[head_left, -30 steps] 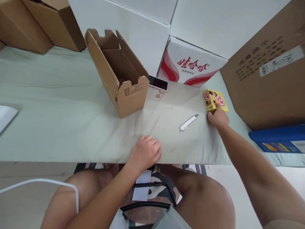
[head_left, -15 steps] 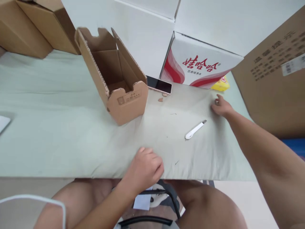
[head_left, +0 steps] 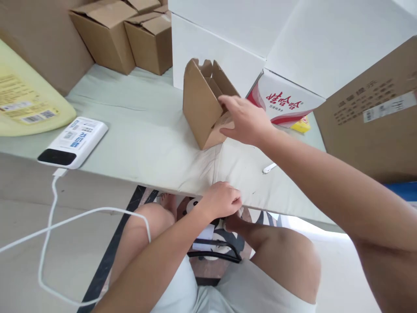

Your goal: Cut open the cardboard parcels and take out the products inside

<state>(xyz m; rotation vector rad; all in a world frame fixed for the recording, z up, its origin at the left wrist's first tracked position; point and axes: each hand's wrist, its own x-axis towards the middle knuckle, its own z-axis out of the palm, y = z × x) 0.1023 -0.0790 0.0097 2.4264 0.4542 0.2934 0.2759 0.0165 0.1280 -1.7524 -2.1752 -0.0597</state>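
My right hand [head_left: 246, 119] reaches over the front right end of an open brown cardboard box [head_left: 199, 104], fingers stretched and thumb apart. Whether the fingertips touch the cardboard I cannot tell. The box stands upright on the cloth-covered table [head_left: 143, 143], its inside partly hidden by the hand. My left hand [head_left: 223, 199] rests at the table's front edge, fingers curled in a loose fist, with nothing visible in it. A white utility knife [head_left: 269, 168] lies on the cloth, partly covered by my right forearm.
At the left lie a white power bank [head_left: 76, 141] with a white cable [head_left: 50, 221] and a yellow bottle [head_left: 29, 95]. Small cartons [head_left: 107, 37] stand behind. A white-and-red carton [head_left: 286, 100], a yellow packet [head_left: 301, 125] and a large cardboard panel [head_left: 374, 117] are on the right.
My right hand has moved left from the bare cloth to the cardboard box. The view has swung left, showing the power bank and bottle. My left hand stays curled at the edge.
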